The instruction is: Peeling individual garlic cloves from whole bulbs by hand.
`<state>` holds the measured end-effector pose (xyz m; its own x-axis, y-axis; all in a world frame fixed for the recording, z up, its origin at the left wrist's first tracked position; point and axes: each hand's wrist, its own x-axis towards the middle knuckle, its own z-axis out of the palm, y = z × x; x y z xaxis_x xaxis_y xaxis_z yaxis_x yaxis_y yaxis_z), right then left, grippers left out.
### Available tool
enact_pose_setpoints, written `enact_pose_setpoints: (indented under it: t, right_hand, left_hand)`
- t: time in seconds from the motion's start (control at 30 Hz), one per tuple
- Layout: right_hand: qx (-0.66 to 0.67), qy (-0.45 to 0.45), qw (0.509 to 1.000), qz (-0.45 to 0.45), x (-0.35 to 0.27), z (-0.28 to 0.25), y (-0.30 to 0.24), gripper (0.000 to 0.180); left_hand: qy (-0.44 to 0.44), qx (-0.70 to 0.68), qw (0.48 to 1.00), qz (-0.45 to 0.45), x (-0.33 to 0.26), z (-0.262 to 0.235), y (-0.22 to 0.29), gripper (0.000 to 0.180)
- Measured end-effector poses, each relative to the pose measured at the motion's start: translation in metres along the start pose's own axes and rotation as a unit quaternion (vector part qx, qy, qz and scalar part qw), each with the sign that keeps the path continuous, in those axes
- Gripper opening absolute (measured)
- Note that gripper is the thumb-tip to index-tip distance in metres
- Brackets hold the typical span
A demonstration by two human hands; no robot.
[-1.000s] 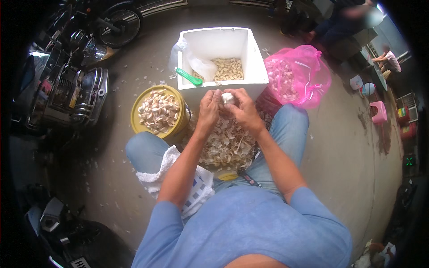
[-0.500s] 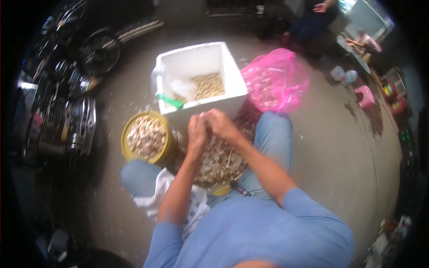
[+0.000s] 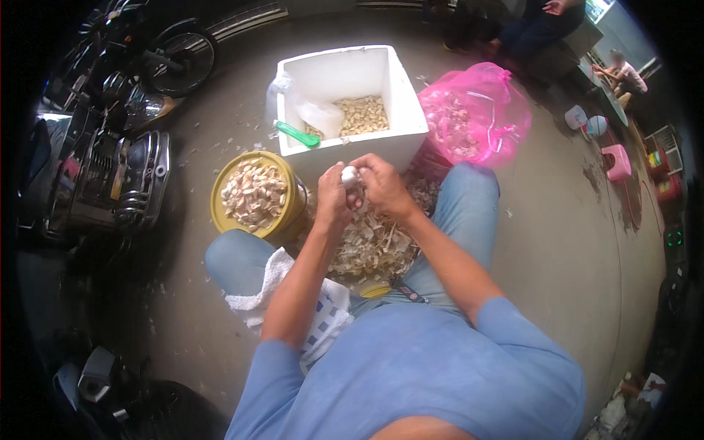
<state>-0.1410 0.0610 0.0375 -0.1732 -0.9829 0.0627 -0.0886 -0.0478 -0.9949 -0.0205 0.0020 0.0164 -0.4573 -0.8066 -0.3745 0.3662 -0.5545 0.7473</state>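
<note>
Between my two hands is a whitish garlic bulb [image 3: 350,175], in front of the white foam box [image 3: 359,152]. My left hand [image 3: 333,196] closes round its left side, and the fingers of my right hand [image 3: 384,188] grip it from the right. Beneath them, a heap of papery garlic skins [image 3: 375,251] lies between my legs. Pale cloves [image 3: 364,115] and a clear plastic bag [image 3: 323,117] are inside the box; a green-handled tool [image 3: 297,134] rests on its near rim. To the left stands a yellow-rimmed bucket [image 3: 217,199] full of unpeeled cloves [image 3: 254,195].
A pink plastic bag [image 3: 499,110] with garlic bulbs sits right of the box. Motorcycles [image 3: 180,59] stand at the left. A checked white towel [image 3: 323,323] lies over my left leg. At the far right are a pink stool [image 3: 616,163] and other people.
My view has shifted, so the scene sits slightly higher and further right. Both hands stay together; the garlic bulb between them now shows clearly.
</note>
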Motion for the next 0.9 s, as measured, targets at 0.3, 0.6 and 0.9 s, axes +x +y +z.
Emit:
enact_pose_setpoints:
  t: [0.3,0.6,0.9]
  right_hand:
    - [-0.13,0.012,0.991,-0.03,0.006,0.01,0.01,0.026]
    - [-0.015,0.049,0.996,-0.071,0.016,0.012,0.039,0.023]
    - [-0.338,-0.074,0.91,-0.229,0.007,0.008,0.054,0.018]
  left_hand:
    - [0.069,0.21,0.961,0.166,-0.001,-0.005,-0.013,0.026]
    - [0.036,0.056,0.992,0.112,0.01,0.0,-0.007,0.037]
    - [0.028,0.002,0.998,0.058,0.028,-0.033,-0.045,0.017]
